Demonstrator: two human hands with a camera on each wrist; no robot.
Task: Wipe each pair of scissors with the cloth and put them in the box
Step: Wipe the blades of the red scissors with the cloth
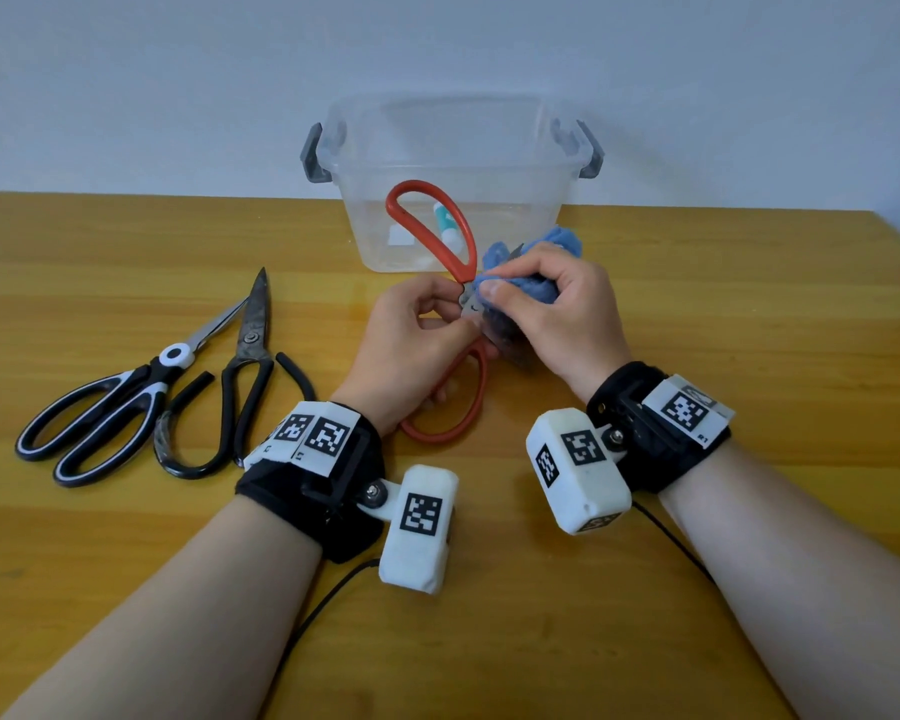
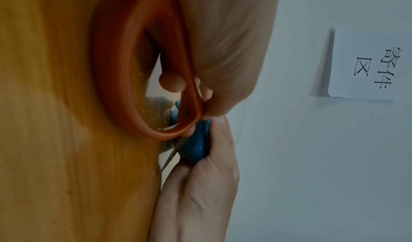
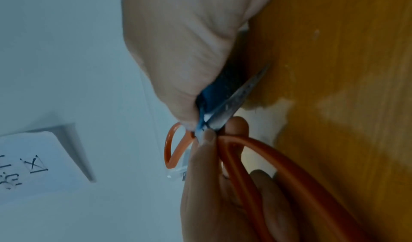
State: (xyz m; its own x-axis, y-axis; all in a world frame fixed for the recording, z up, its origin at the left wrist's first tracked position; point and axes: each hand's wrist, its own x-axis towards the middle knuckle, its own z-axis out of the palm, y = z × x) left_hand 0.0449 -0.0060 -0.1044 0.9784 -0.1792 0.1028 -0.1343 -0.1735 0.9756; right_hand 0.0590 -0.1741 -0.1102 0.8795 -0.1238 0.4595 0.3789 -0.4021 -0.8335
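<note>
- Head view, far left: the black-and-white scissors (image 1: 105, 413) and the all-black scissors (image 1: 240, 376) lie flat on the wooden table (image 1: 749, 314), just beside each other and well apart from my hands. I judge they are waiting there for their wipe.
- My left hand (image 1: 411, 350) pinches the red scissors (image 1: 437, 226) at the pivot, thumb and fingers curled round the metal, so the tool stays steady while I rub it.
- One red loop points up toward the clear box (image 1: 453, 148); the other sits under my left palm.
- My right hand (image 1: 557, 309) is curled tight round the bunched blue cloth (image 1: 552, 241), pressing it against a blade (image 3: 243, 90) so the cloth covers the edge rather than my skin.
- Behind my hands, the box stands open, ready for the scissors; I cannot tell what the small things inside it are.
</note>
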